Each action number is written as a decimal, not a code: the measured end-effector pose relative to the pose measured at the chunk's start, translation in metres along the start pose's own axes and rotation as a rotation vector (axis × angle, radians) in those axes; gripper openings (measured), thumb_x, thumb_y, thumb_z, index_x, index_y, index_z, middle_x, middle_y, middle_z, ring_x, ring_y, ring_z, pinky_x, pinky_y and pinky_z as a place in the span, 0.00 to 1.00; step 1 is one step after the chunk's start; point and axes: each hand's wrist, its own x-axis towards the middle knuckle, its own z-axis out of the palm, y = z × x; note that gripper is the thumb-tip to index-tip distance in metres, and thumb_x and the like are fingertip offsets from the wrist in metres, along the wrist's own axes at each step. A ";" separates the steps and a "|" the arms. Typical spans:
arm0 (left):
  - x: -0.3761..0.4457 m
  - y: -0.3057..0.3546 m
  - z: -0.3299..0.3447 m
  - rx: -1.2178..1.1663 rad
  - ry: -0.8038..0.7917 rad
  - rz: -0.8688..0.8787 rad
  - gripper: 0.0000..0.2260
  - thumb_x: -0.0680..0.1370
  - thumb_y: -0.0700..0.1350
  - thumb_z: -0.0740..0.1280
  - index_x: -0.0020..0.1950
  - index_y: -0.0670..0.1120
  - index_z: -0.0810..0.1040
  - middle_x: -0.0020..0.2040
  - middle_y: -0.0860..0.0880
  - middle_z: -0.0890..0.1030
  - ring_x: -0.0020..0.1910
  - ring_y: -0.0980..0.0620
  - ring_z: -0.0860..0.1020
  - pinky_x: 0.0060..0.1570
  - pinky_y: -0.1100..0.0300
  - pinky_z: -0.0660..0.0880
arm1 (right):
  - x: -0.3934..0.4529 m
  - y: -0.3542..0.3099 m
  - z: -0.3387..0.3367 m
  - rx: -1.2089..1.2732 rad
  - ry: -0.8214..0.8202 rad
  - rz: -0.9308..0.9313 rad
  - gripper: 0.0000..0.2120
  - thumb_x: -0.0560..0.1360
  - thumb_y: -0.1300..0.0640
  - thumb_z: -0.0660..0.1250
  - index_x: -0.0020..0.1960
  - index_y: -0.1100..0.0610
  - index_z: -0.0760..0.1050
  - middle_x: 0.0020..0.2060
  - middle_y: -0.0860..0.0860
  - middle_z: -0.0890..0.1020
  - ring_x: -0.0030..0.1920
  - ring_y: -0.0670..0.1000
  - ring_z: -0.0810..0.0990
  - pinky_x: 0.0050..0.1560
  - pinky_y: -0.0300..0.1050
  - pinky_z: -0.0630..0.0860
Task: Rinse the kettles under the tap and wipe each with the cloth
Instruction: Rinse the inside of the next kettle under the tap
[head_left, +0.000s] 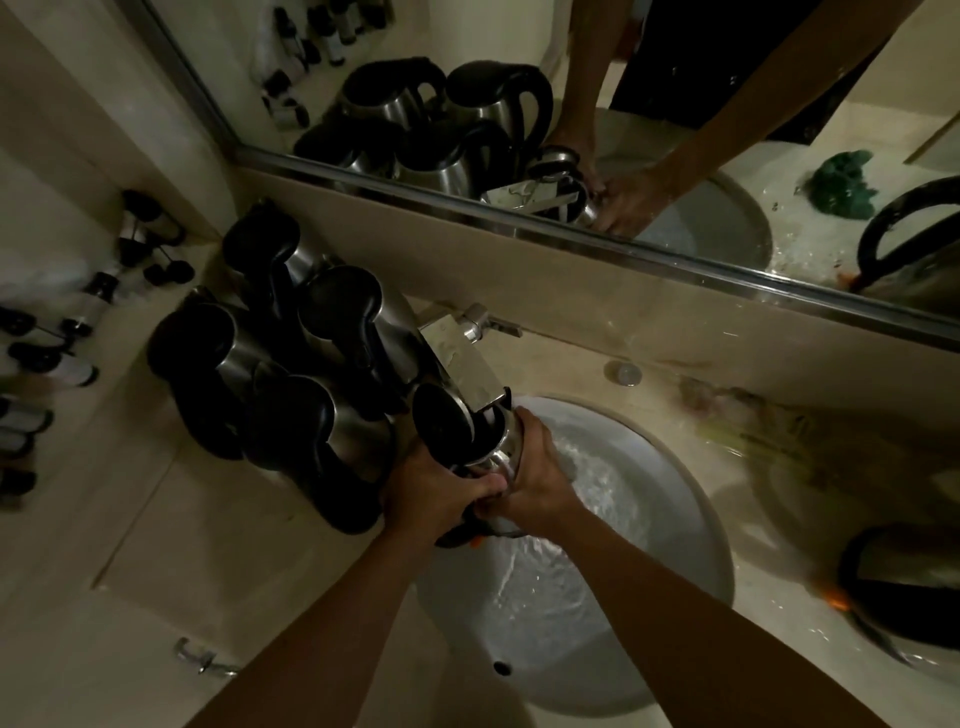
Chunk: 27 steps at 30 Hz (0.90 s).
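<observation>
Kettle held over sink, lid open, mouth right under tap. Left hand grasping kettle handle, fingers curled round it. Right hand wrapped round steel body. Water swirling in sink. Four more kettles clustered on desk left of sink; another kettle right of sink.
</observation>
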 end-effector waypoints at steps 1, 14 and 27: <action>0.002 0.000 0.001 -0.010 -0.010 -0.008 0.35 0.61 0.49 0.85 0.66 0.52 0.77 0.48 0.62 0.75 0.50 0.60 0.73 0.42 0.74 0.66 | 0.002 -0.002 -0.001 -0.011 0.002 -0.004 0.64 0.51 0.40 0.82 0.81 0.47 0.56 0.73 0.48 0.66 0.73 0.53 0.70 0.72 0.57 0.75; 0.018 -0.004 0.009 -0.010 0.001 -0.047 0.35 0.57 0.56 0.85 0.62 0.55 0.80 0.55 0.57 0.83 0.55 0.54 0.80 0.60 0.52 0.77 | 0.011 -0.005 -0.005 -0.037 -0.001 0.071 0.66 0.48 0.38 0.82 0.80 0.44 0.54 0.73 0.47 0.66 0.73 0.53 0.69 0.71 0.58 0.75; 0.020 -0.001 0.011 -0.030 0.022 -0.035 0.32 0.60 0.52 0.86 0.62 0.52 0.80 0.50 0.59 0.79 0.51 0.57 0.78 0.51 0.62 0.72 | 0.014 -0.005 -0.011 -0.018 0.003 0.055 0.64 0.52 0.47 0.85 0.81 0.48 0.55 0.74 0.51 0.65 0.74 0.54 0.67 0.72 0.50 0.72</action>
